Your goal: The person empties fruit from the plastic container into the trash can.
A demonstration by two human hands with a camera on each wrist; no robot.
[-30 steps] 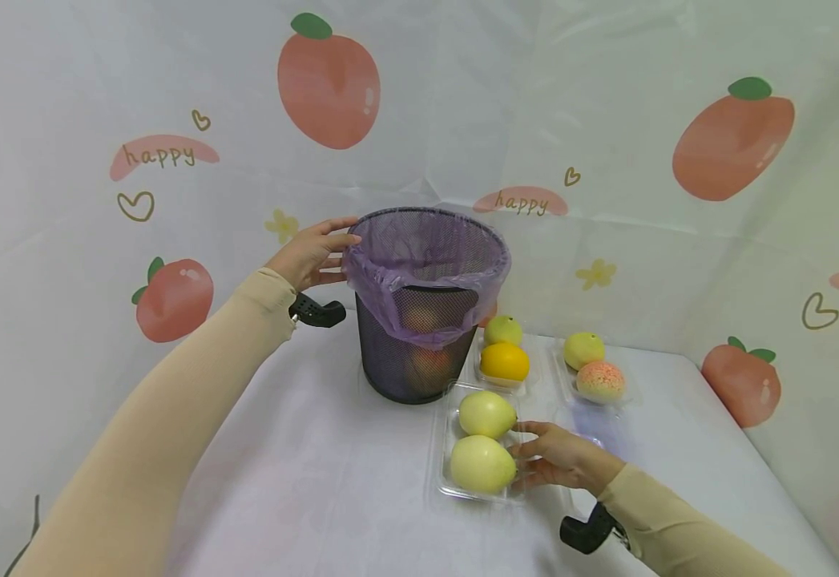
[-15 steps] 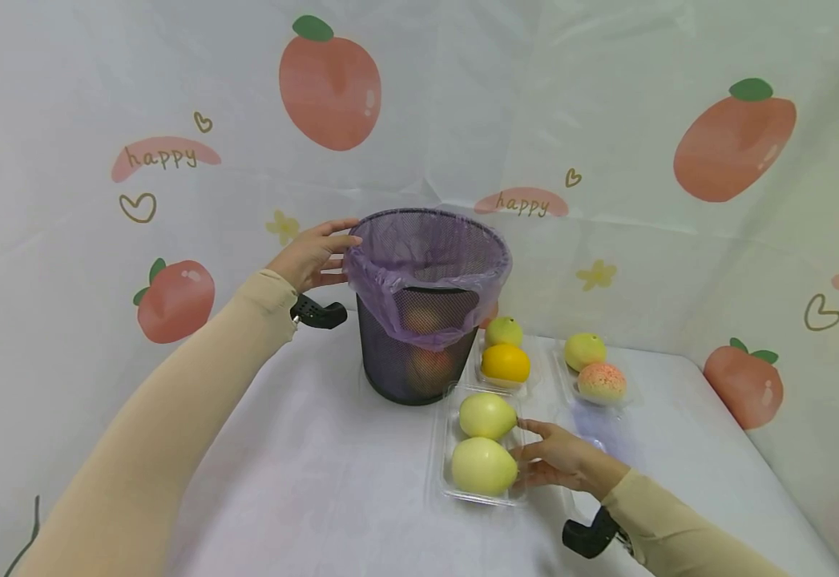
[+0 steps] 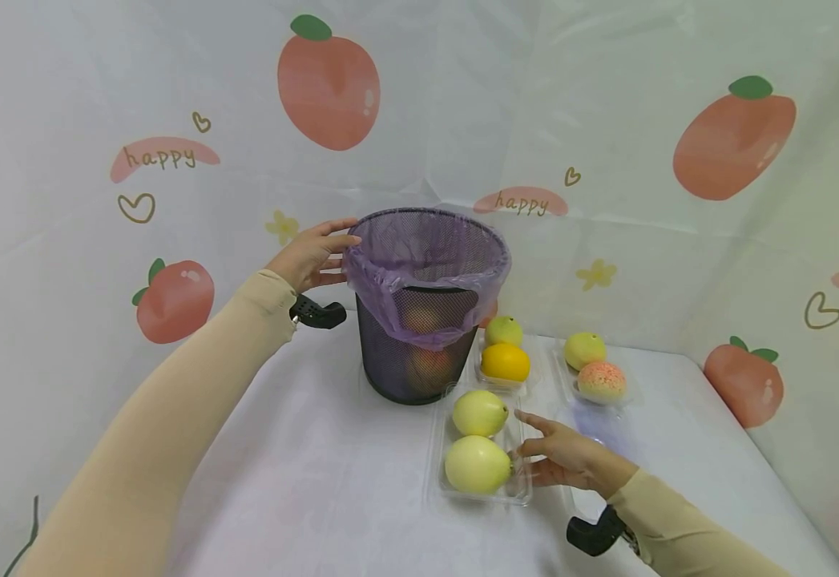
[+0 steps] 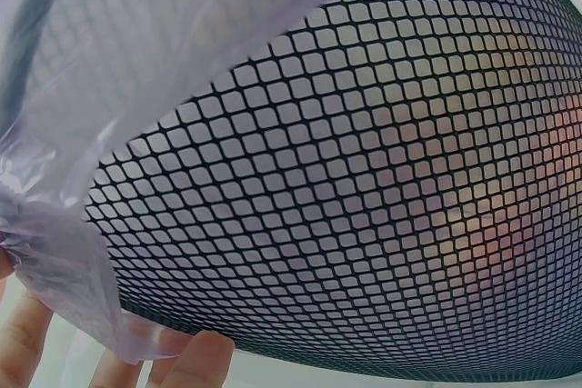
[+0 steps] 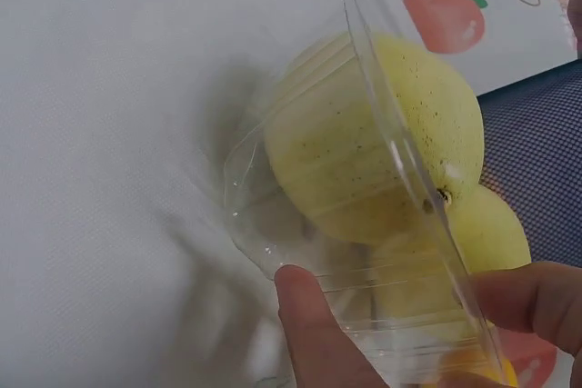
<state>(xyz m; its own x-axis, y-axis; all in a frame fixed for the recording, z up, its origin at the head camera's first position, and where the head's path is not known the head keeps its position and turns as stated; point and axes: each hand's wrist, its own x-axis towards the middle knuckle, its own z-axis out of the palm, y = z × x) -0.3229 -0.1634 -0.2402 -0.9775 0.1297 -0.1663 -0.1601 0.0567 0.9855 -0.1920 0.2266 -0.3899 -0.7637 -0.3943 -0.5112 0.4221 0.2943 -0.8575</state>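
A black mesh bin with a purple bag liner turned over its rim stands at mid-table. Round fruit shows faintly through its mesh. My left hand is at the bin's left rim, its fairly straight fingers touching the liner; in the left wrist view the fingertips lie beside the mesh. In front of the bin is a clear plastic tray holding two pale yellow-green fruits. My right hand holds the tray's right edge, with digits on both sides of its rim in the right wrist view.
Behind the tray sits another clear container with a yellow fruit and a green one. Farther right, a third holds a green fruit and a speckled peach-coloured one. A printed cloth hangs behind the table.
The two pale fruits have shifted slightly left in their tray, while the right hand and the tray's near right corner have moved slightly right. The left hand stays at the bin.
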